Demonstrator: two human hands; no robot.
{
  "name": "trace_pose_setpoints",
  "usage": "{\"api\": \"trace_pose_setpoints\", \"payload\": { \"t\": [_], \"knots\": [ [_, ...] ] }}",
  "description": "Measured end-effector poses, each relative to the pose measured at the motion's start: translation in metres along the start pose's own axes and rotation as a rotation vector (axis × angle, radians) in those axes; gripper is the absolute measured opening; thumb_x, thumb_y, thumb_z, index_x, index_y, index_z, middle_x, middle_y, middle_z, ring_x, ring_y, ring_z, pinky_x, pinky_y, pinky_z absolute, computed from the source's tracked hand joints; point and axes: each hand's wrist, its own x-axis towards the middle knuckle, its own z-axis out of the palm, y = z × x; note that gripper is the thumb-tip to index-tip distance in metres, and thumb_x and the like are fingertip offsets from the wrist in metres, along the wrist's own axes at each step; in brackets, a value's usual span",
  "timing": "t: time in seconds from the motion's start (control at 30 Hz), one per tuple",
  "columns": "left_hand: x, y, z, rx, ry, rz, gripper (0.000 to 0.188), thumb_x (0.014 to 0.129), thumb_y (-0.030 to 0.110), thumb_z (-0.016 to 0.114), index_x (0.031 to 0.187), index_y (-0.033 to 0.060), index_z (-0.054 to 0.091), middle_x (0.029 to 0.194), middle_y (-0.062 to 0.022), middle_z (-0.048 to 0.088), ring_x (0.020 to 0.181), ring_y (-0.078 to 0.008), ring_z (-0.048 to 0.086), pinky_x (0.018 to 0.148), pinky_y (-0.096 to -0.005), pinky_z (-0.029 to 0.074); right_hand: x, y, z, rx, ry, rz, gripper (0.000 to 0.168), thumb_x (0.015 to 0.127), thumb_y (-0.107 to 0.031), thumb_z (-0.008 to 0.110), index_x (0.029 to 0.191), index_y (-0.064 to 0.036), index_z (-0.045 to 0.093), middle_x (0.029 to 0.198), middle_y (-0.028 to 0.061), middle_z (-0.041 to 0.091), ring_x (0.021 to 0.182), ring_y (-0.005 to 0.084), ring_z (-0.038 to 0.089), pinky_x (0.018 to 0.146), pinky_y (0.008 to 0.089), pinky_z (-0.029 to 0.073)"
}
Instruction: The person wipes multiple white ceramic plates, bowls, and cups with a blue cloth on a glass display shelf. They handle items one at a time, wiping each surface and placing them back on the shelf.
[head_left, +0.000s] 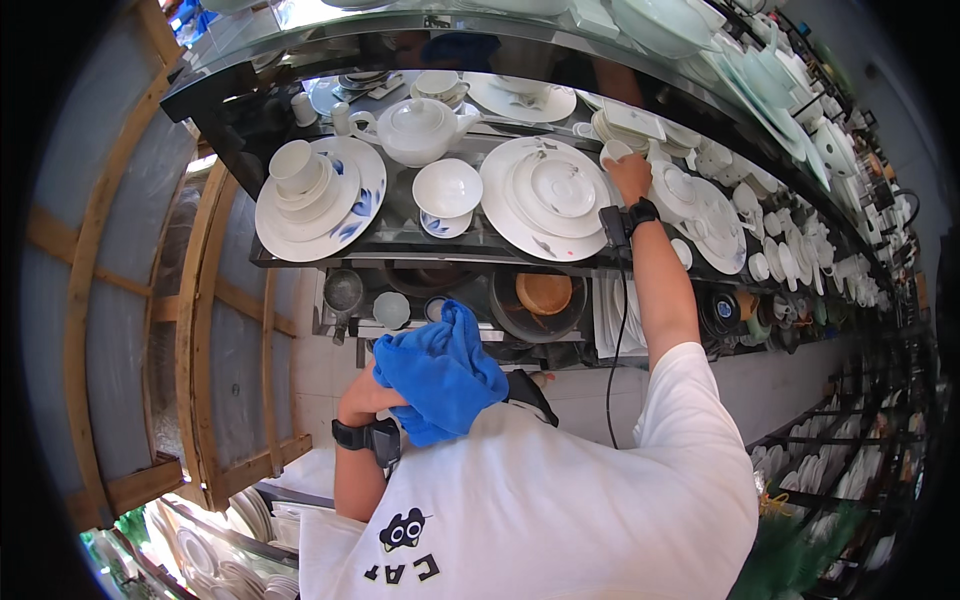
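Observation:
My right hand (631, 176) reaches onto the glass shelf and grips a small white cup (616, 151) by its near side. Just left of it lies a stack of white plates (562, 187) on a large floral plate. My left hand (371, 396), held low before my body, is closed on a blue cloth (442, 375) that covers most of its fingers. On the shelf further left are a white bowl (448, 187), a white teapot (420, 131) and a blue-leaf plate (360, 202) bearing smaller dishes and a cup (294, 166). A white lidded pot (673, 184) stands right of my right hand.
A black-edged upper glass shelf (450, 30) with more dishes overhangs this one. The lower shelf holds a dark round tray (517, 315) and a wooden bowl (544, 292). Wooden crate framing (195, 322) rises at left. A black cable (621, 337) hangs from my right wrist.

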Motion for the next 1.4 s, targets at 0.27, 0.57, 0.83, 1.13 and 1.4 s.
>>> {"api": "trace_pose_setpoints", "payload": {
  "t": [0.27,0.57,0.83,1.13,1.4],
  "knots": [
    [-0.015,-0.013,-0.012,0.023,0.123,-0.076,0.095,0.068,0.028,0.088,0.145,-0.0012,0.041,0.136,-0.0132,0.057,0.122,-0.0233,0.056,0.107,-0.0392,0.042,0.006,0.015,0.027,-0.017,0.06,-0.025,0.046,0.075,-0.035,0.074,0.103,0.0,0.07,0.1,0.0244,0.07,0.1,0.0399,0.066,0.088,0.047,0.053],
    [-0.019,-0.014,-0.004,-0.065,0.197,-0.049,0.089,0.069,0.024,0.086,0.143,-0.0004,0.043,0.132,-0.0125,0.06,0.119,-0.0236,0.058,0.105,-0.0382,0.043,-0.02,-0.028,-0.002,-0.214,-0.009,-0.008,0.06,0.08,-0.035,0.07,0.129,-0.006,0.05,0.123,0.0273,0.06,0.106,0.0464,0.063,0.089,0.0503,0.052],
    [-0.042,-0.037,-0.016,-0.177,0.374,-0.009,0.074,0.075,0.019,0.077,0.141,0.0016,0.047,0.13,-0.0112,0.061,0.12,-0.0244,0.057,0.105,-0.0381,0.045,-0.122,-0.159,-0.004,0.298,-0.497,-0.178,0.065,0.088,-0.06,0.058,0.127,-0.008,0.054,0.104,0.027,0.069,0.103,0.0434,0.065,0.088,0.05,0.051],
    [-0.073,-0.058,-0.024,-0.337,0.428,0.15,0.07,0.088,0.029,0.071,0.145,0.0034,0.04,0.138,-0.0117,0.055,0.122,-0.0248,0.057,0.103,-0.0399,0.048,-0.142,-0.193,0.033,0.449,-0.592,-0.215,0.059,0.087,-0.022,0.06,0.135,0.009,0.045,0.066,0.0137,0.069,0.049,0.0214,0.066,0.054,0.0332,0.055],
    [-0.066,-0.038,-0.013,-0.567,0.613,0.187,0.078,0.094,0.049,0.062,0.15,0.0046,0.031,0.148,-0.0144,0.046,0.133,-0.0287,0.048,0.11,-0.0449,0.042,-0.148,-0.185,0.035,0.745,-0.489,-0.171,0.043,0.088,-0.008,0.053,0.129,0.005,0.053,0.064,0.0132,0.069,0.051,0.0197,0.068,0.054,0.034,0.055]
  ]
}}
